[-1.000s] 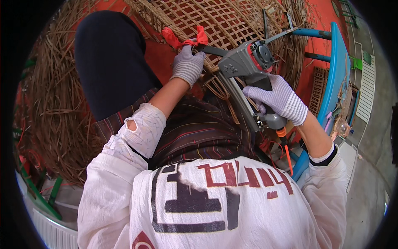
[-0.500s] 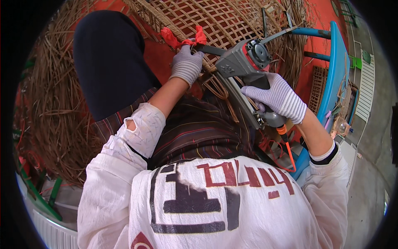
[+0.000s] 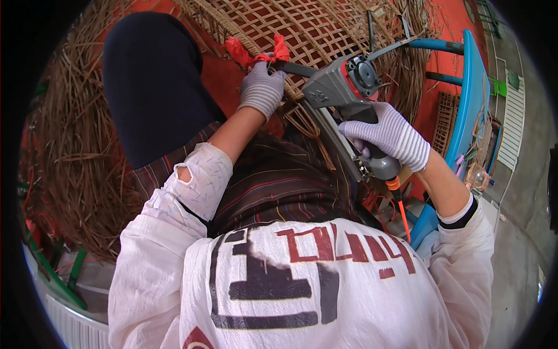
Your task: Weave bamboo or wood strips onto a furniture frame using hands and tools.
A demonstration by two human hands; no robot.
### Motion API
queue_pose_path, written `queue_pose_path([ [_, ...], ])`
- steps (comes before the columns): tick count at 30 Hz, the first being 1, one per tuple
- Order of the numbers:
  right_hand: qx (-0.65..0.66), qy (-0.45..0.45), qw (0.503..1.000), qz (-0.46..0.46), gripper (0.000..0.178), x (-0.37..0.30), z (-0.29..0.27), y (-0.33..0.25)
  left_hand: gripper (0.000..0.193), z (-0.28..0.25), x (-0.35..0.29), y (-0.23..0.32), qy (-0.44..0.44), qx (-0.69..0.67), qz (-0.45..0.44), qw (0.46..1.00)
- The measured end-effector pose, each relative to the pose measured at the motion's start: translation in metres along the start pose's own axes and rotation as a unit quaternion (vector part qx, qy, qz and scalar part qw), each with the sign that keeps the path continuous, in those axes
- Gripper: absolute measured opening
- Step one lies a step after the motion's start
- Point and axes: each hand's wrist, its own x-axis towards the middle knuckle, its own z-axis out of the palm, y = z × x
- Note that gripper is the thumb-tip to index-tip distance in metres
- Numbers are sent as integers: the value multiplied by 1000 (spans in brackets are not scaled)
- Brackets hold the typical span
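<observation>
In the head view, my gloved right hand (image 3: 388,136) is wrapped round the handle of a grey air stapler (image 3: 331,87), whose nose points toward the wicker. An orange air hose (image 3: 404,218) runs from the handle's lower end. My gloved left hand (image 3: 263,88) is closed at the edge of a metal frame (image 3: 299,70) covered in open wicker weave (image 3: 314,32). Its fingertips are partly hidden, just below a red cloth strip (image 3: 258,56) tied there. Loose strands of wicker (image 3: 308,125) hang beside the stapler's magazine. The stapler's tip is hidden.
Heaps of dry brown strands (image 3: 81,157) lie on the left over a red floor surface. My raised knee (image 3: 154,75) is beside the left hand. At right stands a blue bench (image 3: 474,99), with a small woven piece (image 3: 446,122) near it.
The right forearm has shifted very slightly outward, and the hose hangs straighter. Both hands and the stapler keep nearly the same place.
</observation>
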Motion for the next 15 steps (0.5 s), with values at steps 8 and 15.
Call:
queue_pose_path([
  [8,-2,1,1000,12,38,4,-3,2,47,-1,-1,0,-15,-8,-16,1000],
  [15,-50,13,999,14,49,7,-1,-3,50,0,-1,0,-5,-12,-13,1000],
])
